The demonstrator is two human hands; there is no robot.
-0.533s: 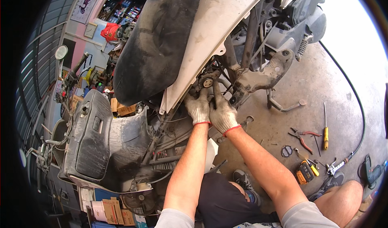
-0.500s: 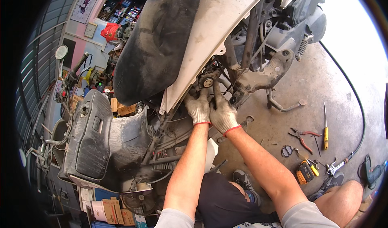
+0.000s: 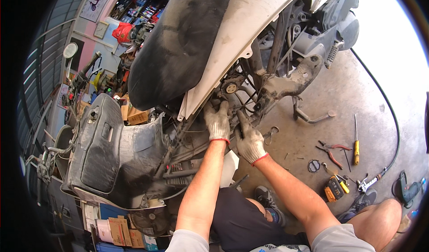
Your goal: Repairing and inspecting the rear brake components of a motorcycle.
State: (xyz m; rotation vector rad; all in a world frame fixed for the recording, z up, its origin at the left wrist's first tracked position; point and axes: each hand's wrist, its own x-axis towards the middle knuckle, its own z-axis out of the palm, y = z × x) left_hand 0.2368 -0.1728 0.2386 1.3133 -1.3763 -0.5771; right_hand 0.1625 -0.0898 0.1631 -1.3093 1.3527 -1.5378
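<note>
Surrounding Area: Structure and Lighting

Left boundary: ribbed grey sheeting (image 3: 40,69), appearing curved at the view's edge and crossed by a pipe (image 3: 54,30). Adjacent wall (image 3: 88,51): pink and pale blue sections. Wall fittings: one poster (image 3: 98,1) showing a scooter; one small framed panel (image 3: 101,29); one dark rectangular panel (image 3: 77,53) below it. At the upper left, dark shelving (image 3: 134,6) carries many small articles, not identifiable at this size. Floor (image 3: 304,136): grey-brown concrete, stained in places. Illumination: strong white light (image 3: 397,28) at the upper right, washing out floor detail.
</note>
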